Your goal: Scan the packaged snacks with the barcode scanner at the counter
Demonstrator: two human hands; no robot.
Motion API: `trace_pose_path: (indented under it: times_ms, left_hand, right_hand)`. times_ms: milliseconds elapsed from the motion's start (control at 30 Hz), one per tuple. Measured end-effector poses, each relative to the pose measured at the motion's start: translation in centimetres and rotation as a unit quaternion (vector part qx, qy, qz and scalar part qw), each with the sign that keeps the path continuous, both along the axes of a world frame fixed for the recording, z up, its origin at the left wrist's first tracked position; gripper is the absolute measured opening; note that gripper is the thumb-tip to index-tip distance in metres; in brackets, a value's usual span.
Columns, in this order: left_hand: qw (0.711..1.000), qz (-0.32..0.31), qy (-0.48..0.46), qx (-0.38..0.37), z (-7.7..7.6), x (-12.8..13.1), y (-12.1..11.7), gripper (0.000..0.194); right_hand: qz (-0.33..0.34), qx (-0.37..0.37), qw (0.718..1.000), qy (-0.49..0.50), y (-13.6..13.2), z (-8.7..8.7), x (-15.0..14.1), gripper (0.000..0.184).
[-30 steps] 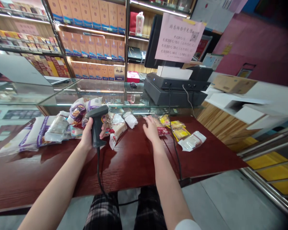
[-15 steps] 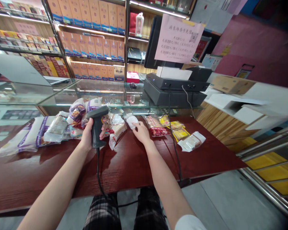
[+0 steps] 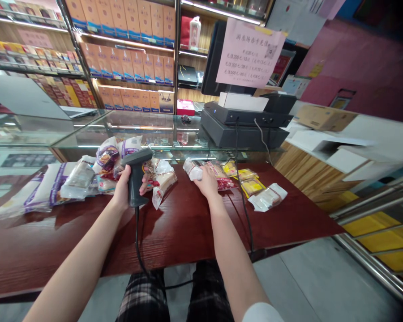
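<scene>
My left hand (image 3: 122,187) is wrapped round the handle of a dark grey barcode scanner (image 3: 136,179), held upright above the table. A small white snack packet (image 3: 192,169) is under the fingers of my right hand (image 3: 207,181), at the table's back edge; the fingertips are partly hidden. Just right of that hand lies a red and clear snack bag (image 3: 225,182). Between my hands rests a white and clear snack packet (image 3: 164,179). Behind and left of the scanner are piled snack bags with purple bands (image 3: 58,181).
Yellow packets (image 3: 251,184) and a white packet (image 3: 270,197) lie on the right of the red-brown table (image 3: 174,237). A black cable (image 3: 246,210) hangs over its front edge. Behind stand a glass counter (image 3: 137,127) and a black cash drawer (image 3: 240,129) below a monitor.
My right hand has moved to the right, and the small white packet has shifted right with it, towards the red bag. My left hand and the scanner have stayed put.
</scene>
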State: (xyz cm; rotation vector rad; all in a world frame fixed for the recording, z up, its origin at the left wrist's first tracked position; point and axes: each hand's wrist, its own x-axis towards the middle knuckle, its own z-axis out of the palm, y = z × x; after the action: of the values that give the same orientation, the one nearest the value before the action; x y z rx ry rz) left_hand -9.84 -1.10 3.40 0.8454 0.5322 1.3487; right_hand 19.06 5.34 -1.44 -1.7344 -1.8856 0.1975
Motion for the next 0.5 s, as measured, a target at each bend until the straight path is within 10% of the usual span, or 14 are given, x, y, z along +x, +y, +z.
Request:
trace_pose_path:
  times_ms: [500]
  left_hand:
    - [0.994,-0.092,0.065,-0.007,-0.6,0.8,-0.6,0.05]
  right_hand:
    - [0.023,0.1,0.912,0.398,0.6,1.4,-1.7,0.049]
